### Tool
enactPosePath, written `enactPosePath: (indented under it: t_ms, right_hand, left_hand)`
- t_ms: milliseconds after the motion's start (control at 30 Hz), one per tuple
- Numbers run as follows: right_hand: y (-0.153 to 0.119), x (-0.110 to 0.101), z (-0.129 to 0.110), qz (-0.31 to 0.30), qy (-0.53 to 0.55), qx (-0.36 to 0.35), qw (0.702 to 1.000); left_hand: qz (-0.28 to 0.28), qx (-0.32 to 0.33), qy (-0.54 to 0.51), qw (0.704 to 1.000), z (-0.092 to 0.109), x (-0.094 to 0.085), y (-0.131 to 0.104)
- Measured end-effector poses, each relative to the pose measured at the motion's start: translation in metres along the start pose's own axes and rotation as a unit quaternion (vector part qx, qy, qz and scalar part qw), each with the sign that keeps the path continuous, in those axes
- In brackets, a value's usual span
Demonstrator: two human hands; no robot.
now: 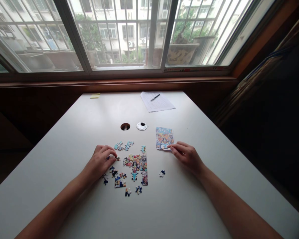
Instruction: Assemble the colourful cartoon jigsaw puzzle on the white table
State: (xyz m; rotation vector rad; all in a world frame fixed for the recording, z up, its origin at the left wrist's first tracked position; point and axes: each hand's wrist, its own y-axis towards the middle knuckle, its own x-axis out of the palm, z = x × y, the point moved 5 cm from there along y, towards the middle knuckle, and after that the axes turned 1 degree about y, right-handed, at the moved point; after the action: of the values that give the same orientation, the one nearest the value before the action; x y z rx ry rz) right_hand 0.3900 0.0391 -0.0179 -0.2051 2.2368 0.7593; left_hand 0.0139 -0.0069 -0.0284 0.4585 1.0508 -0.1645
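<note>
My left hand is closed, with thumb and forefinger around a small jigsaw puzzle piece just left of the partly joined puzzle. My right hand has its fingertips closed at the lower right corner of a colourful picture card; the thumb's contact is partly hidden. Light-blue loose pieces lie above the joined part. Darker loose pieces are scattered to its lower left, some partly covered by my left hand. A single piece lies apart, below the card.
The white table has a round cable hole beside a silver cover. Farther back, a pen rests on paper sheets. Yellow sticky notes lie at the far left edge, below a barred window.
</note>
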Motion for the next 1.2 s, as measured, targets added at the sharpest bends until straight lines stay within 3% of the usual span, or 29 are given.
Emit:
enactPosePath:
  t_ms: [200, 433, 700, 1200]
  right_hand:
    - [-0.001, 0.003, 0.003, -0.003, 0.007, 0.001, 1.000]
    - [-0.002, 0.003, 0.004, -0.005, 0.016, 0.002, 1.000]
    - [-0.001, 0.003, 0.004, -0.002, 0.011, -0.006, 1.000]
    - [-0.001, 0.003, 0.003, -0.005, 0.009, -0.008, 1.000]
  left_hand:
    - [-0.021, -0.082, -0.057, 0.995, -0.003, 0.004, 0.000]
    - [-0.037, -0.147, -0.083, 0.985, 0.003, -0.011, 0.015]
    - [-0.068, -0.143, -0.095, 0.983, 0.021, 0.001, 0.035]
    - [-0.089, -0.155, -0.101, 0.979, 0.021, 0.006, 0.036]
